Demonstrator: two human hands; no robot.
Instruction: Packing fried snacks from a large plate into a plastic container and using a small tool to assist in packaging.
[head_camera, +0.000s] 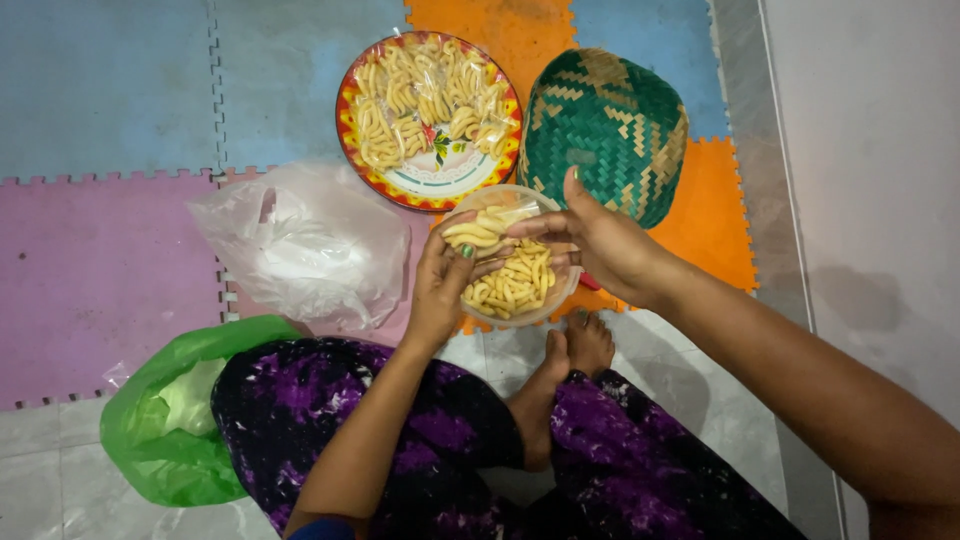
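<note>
Foam puzzle mats in blue, purple and orange covered the floor, with pale grey tile showing nearer the seated person. We noted crossed legs in purple-and-black patterned trousers, bare feet just below the work.

Between the hands sat a round clear plastic container, partly filled with short pale-yellow curled snack sticks. It rested on the mat, just in front of the feet.

The left hand was closed in a pinch on a small clear plastic packet of the same yellow snack sticks, held at the container's upper rim. The right hand came in from the right, thumb raised, its fingertips also gripping the packet from the other side. Both hands held the packet; neither lay flat or open.

Beyond the container lay a round plate with a red-and-yellow patterned rim, piled with more filled clear packets. Just right of it sat a green-and-tan woven dome-shaped cover, near the right hand's thumb. Left of the container lay a crumpled translucent white plastic bag, and nearer the person's left knee a green plastic bag, open, something pale inside that we could not identify.
</note>
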